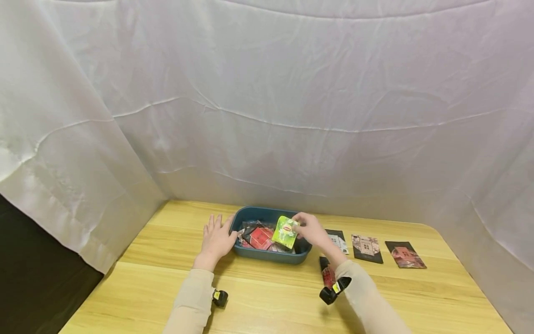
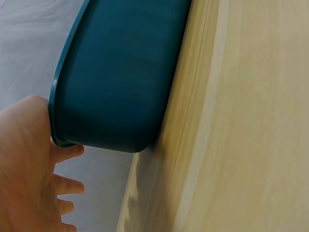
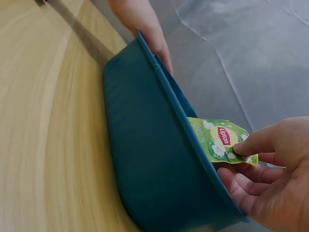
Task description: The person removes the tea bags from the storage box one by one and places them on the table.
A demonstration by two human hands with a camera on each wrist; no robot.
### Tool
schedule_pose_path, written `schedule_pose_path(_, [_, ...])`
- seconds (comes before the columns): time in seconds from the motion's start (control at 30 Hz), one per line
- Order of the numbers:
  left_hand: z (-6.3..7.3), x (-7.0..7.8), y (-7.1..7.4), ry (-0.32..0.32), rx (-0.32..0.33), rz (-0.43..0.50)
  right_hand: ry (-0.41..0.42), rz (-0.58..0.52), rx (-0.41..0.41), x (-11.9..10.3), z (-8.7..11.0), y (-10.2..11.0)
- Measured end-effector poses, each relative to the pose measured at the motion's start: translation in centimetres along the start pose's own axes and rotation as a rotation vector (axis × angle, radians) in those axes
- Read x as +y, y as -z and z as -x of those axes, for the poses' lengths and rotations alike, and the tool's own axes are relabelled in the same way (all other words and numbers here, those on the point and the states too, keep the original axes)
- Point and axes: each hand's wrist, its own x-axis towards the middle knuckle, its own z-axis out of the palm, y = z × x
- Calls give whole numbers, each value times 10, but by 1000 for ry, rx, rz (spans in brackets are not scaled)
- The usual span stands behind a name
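Note:
My right hand [image 1: 310, 228] pinches a green and yellow Lipton tea bag packet [image 1: 285, 232] by its edge, over the right part of a dark blue plastic basin [image 1: 267, 254]. In the right wrist view the thumb lies on the front of the packet [image 3: 219, 140], whose lower end dips behind the basin rim [image 3: 169, 92]. The left hand [image 1: 218, 240] rests against the basin's left end with its fingers spread; in the left wrist view the thumb side touches the rim [image 2: 54, 96]. Inside the basin lie a red packet [image 1: 260, 237] and other packets, partly hidden.
Right of the basin, a row of dark packets lies on the wooden table [image 1: 258, 297]: one with a white picture [image 1: 339, 241], one pinkish [image 1: 367, 247], one reddish [image 1: 405, 255]. Another red and black packet [image 1: 327, 273] is partly under the right forearm. Grey cloth [image 1: 292, 153] hangs behind.

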Motion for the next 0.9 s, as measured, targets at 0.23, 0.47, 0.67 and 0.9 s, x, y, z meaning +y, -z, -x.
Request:
schedule_pose_path(0.23, [0,0,0,1,0,-10,-32,-70,36,3,5,17])
schedule_pose_path(0.47, [0,-1,0,1,4,-3,-52,-241,31,14,10,30])
schedule_pose_path(0.67, [1,0,1,2,-6,4,-58,-316,35,25,14,40])
schedule_pose_path(0.9, [2,1,1,3,-11,7,-69,-307,28,34,25,54])
